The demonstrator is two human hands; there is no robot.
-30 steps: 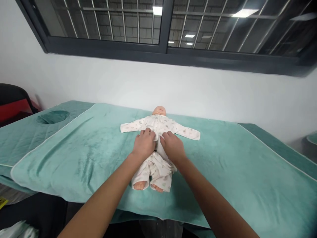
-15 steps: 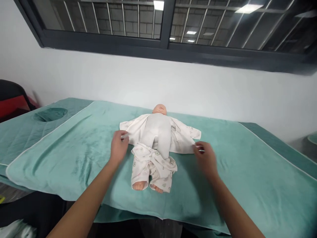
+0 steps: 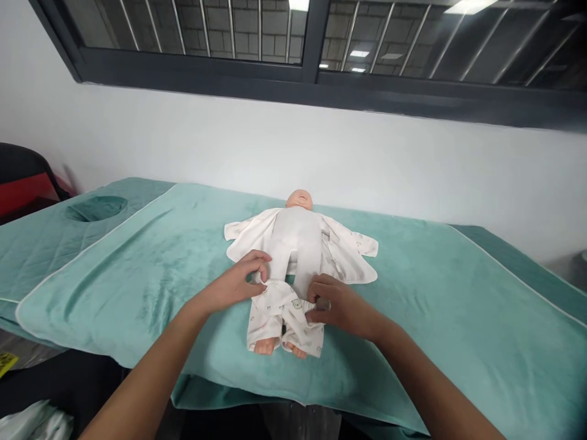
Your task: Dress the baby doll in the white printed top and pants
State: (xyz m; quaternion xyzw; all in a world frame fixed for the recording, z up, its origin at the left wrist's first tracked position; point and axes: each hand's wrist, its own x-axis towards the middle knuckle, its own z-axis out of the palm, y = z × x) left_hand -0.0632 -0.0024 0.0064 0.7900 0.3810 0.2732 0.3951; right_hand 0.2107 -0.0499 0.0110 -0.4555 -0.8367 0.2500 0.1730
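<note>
A baby doll (image 3: 300, 235) lies on its back with its head toward the wall. Its torso and upper legs are pale grey fabric. A white baby top (image 3: 351, 260) is spread open beneath it, sleeves out to both sides. Patterned white baby pants (image 3: 279, 302) are bunched low on the legs, and the feet poke out of the cuffs. My left hand (image 3: 236, 282) pinches the waistband on the left side. On the right side, my right hand (image 3: 342, 305) has its fingers closed round the waistband; its fingertips are partly hidden.
The doll lies on a green cloth (image 3: 151, 263) covering a padded table with a face hole (image 3: 96, 209) at the left. A white wall (image 3: 275, 146) and a dark window frame (image 3: 192, 76) rise behind. A black and red chair (image 3: 25, 183) stands far left.
Both hands have left the lower sides of the open top, moving inward and toward me to the pants' waistband, and now grip it. The doll stays in place.
</note>
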